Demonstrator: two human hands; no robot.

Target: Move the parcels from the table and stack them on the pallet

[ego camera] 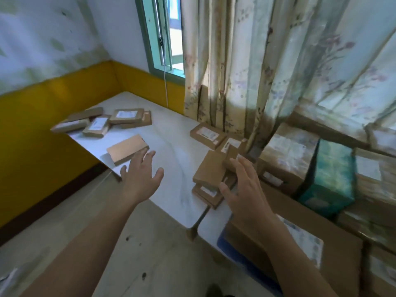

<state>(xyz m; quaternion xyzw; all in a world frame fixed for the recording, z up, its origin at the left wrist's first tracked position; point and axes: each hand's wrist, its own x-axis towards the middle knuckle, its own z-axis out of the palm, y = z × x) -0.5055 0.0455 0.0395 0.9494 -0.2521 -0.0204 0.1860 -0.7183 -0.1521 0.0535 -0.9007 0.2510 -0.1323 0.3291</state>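
Flat brown cardboard parcel [128, 148] lying near left front edge of white rectangular table [171, 133], plain face up, long axis running from near-left to far-right. Left hand [140, 174] just at parcel's near edge, fingers spread, released, contact unclear. Right hand [242, 185] over right-side parcel pile [211, 174] on table, fingers relaxed, grasping nothing.

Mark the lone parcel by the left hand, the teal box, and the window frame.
lone parcel [128, 149], head view, middle of its top face.
teal box [333, 168], head view, its top face.
window frame [147, 39], head view, left upright.
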